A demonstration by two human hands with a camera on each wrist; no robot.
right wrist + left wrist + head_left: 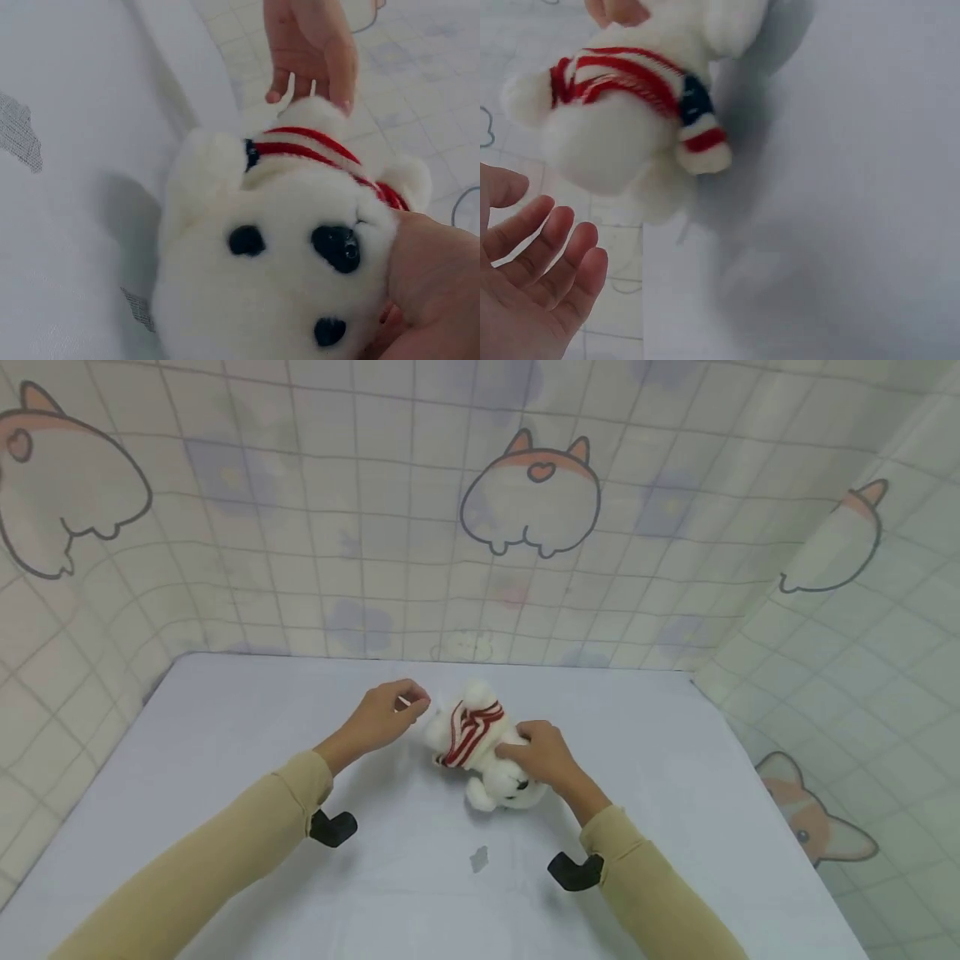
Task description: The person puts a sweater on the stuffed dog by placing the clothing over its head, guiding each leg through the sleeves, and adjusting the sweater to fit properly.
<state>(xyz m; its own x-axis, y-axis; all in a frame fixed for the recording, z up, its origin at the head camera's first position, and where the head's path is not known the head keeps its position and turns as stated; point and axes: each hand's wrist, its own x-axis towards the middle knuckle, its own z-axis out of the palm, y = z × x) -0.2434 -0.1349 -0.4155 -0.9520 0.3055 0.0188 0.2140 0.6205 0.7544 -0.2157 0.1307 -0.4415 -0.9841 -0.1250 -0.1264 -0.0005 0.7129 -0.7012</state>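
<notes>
A white plush bear (472,735) in a red-and-white striped sweater lies tilted over the table, its head toward the near right. My right hand (543,753) grips it by the head and neck, thumb across the front; in the right wrist view the bear's face (285,255) with dark eyes and nose fills the middle. My left hand (390,714) is just left of the bear's lower end, fingers loosely bent with nothing between them. The left wrist view shows that hand (540,277) with fingers spread a little, apart from the bear's round white bottom (604,142).
The white table (300,877) has a small grey patch (479,859) in front of the bear. Behind and at both sides hangs a tile-patterned curtain (405,527) with cartoon corgi prints. A black wrist mount (576,872) sits at the right sleeve, another (333,828) at the left.
</notes>
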